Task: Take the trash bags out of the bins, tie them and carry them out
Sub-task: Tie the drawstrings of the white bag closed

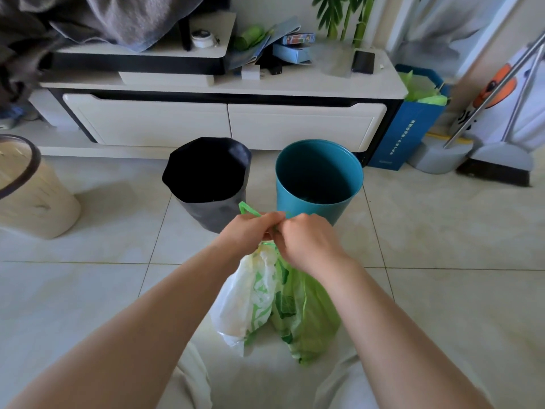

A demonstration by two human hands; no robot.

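I see both hands meeting at the centre of the frame, just in front of the two bins. My left hand [247, 231] comes in from the lower left with its fingers curled, pinching the green drawstring [247, 208], and a loop of it sticks up past the knuckles toward the upper left. My right hand [306, 243] comes in from the lower right, knuckles toward the camera, its fingertips touching the left hand and closed on the same drawstring at the bag's neck. The fingers cover the spot where the strands cross, so I cannot tell whether a knot is formed there. The green trash bag [306, 314] hangs straight down from the two hands, gathered tight at the top and spreading below the wrists, its bottom on or just above the tiled floor [442, 305] between my forearms. A white plastic bag [241, 302] shows on its left side, pressed against the green film. Just above the hands in the frame stand the black-lined bin [206, 184] on the left and the teal bin [318, 178] on the right, near each other, with no bag visible in the teal one. A beige bin [32, 199] sits at the left edge. Behind them runs a white low cabinet [224, 125], with a blue paper bag [410, 134] at its right end.
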